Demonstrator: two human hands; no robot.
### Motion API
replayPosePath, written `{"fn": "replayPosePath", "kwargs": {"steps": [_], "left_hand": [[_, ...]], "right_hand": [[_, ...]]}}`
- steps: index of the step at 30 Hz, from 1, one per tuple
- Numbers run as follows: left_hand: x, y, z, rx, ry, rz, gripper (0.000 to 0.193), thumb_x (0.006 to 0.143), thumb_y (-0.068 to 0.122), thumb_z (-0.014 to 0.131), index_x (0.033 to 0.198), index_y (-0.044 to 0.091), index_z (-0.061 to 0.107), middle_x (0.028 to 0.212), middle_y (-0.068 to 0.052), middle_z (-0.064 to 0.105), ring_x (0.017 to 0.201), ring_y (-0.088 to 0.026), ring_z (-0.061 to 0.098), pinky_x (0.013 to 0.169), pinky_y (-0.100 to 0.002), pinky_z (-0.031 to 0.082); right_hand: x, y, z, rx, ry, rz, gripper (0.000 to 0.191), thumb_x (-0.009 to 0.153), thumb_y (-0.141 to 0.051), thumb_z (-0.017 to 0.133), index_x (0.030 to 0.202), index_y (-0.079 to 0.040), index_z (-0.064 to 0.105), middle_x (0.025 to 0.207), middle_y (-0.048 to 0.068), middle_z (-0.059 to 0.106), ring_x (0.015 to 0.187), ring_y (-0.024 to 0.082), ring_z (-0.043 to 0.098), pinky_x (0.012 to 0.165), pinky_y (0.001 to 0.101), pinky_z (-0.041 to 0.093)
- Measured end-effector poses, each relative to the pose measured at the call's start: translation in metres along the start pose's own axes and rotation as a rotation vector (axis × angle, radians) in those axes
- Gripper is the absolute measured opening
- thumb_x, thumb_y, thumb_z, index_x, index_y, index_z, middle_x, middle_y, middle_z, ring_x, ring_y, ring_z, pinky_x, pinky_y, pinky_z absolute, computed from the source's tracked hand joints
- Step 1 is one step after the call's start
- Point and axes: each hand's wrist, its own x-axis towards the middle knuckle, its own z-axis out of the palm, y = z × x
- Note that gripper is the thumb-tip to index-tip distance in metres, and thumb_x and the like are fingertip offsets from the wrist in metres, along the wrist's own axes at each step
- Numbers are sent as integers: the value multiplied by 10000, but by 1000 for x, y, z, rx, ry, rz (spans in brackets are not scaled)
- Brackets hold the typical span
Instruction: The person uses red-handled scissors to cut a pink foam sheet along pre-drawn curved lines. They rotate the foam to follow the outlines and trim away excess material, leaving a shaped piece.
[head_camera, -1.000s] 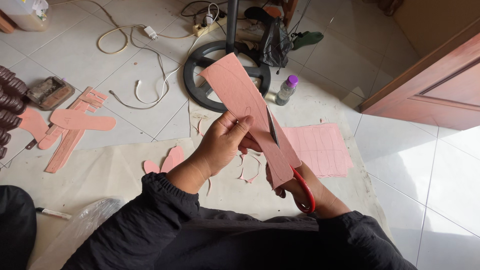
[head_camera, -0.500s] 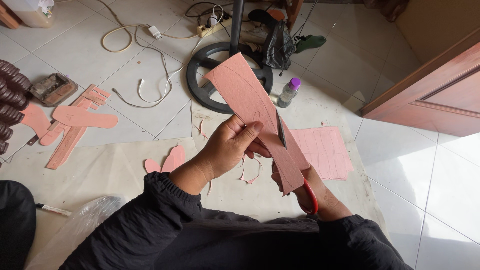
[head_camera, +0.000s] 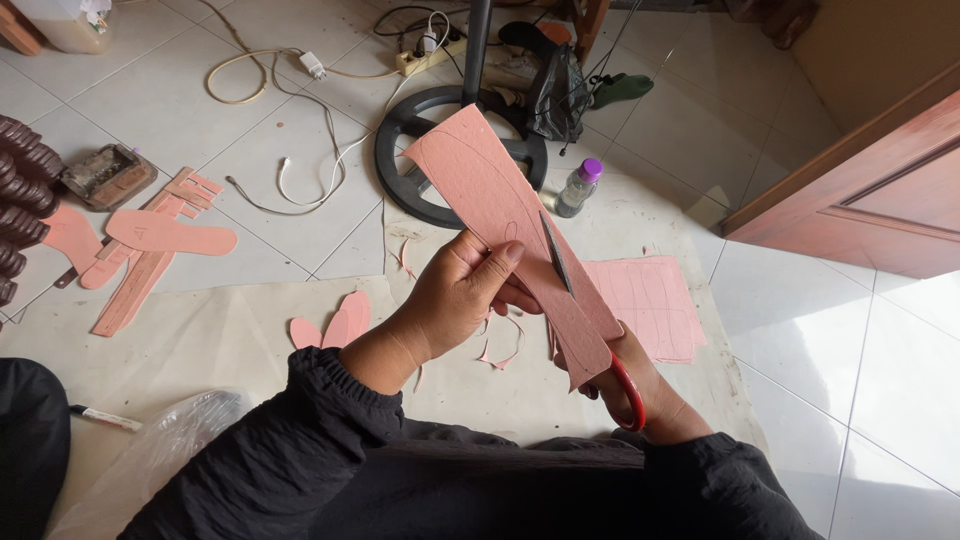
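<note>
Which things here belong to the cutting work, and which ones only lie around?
In use:
- left hand holding the pink board strip
- right hand with the red-handled scissors

Lying about:
- cut-out sole shape
- small bottle with purple cap
- fan base
- power strip

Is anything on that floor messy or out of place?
Thin pink offcuts lie scattered on the paper sheet under the hands, and loose cables trail across the tiles by the fan base. Nothing looks spilled or broken.
</note>
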Motion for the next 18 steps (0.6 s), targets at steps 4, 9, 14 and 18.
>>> {"fn": "replayPosePath", "kwargs": {"steps": [4,9,14,18], "left_hand": [[-1,1,2,64,32,-28,323,1063,323,453,1243,69,536,1056,-78,732,872,-165,792,668,-256,627],[0,2,5,63,27,-28,331,1066,323,442,1253,66,534,1068,-82,735,874,-169,791,670,-259,618],[0,2,5,80,37,-33,338,1060,327,431,1249,62,524,1066,-84,730,880,-168,789,695,-271,648],[-1,-1,3,2,25,-38,335,1069,324,443,1234,43,520,1077,-101,732,900,-181,791,730,-275,644]], "right_hand": [[1,0,-3,-8,10,1,161,872,-153,660,869,7,644,635,63,600,471,117,528,410,274,416],[2,1,-6,-10,23,7,148,874,-143,656,865,3,634,625,59,589,453,111,514,389,270,402],[3,4,-4,32,37,40,88,844,-79,664,881,-4,636,616,64,589,427,122,504,362,276,384],[3,4,-4,0,37,35,106,863,-97,665,868,5,635,612,68,588,432,126,502,375,280,389]]}}
